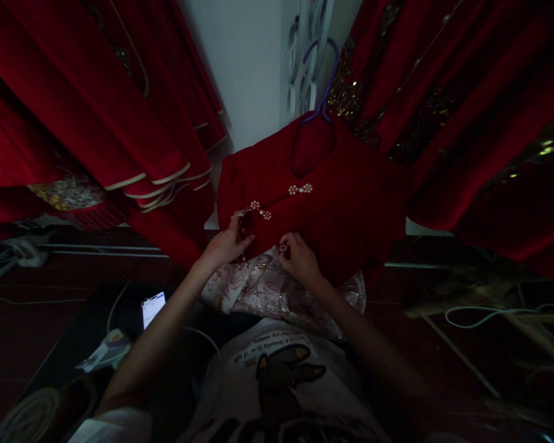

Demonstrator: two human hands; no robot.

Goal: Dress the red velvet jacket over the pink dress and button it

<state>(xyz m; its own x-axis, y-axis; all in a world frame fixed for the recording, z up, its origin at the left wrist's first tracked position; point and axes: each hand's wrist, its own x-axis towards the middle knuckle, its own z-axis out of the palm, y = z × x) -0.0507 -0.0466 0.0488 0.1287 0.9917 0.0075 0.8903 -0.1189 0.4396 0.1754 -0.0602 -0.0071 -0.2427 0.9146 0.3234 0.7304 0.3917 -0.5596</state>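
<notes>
Currently, the right hand [301,261] pinches a beaded flower [283,248] between its fingers at the lower edge of the red garment [351,203]. The left hand [224,247] is near the garment's left edge, by a beaded clasp [262,213]; its grip is too dim to tell.

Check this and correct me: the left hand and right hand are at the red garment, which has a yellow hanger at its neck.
The hanger is wrong: it is purple, not yellow, as the head view shows. The rest stands: the left hand and right hand are at the red garment, with the hanger at its neck.
</notes>
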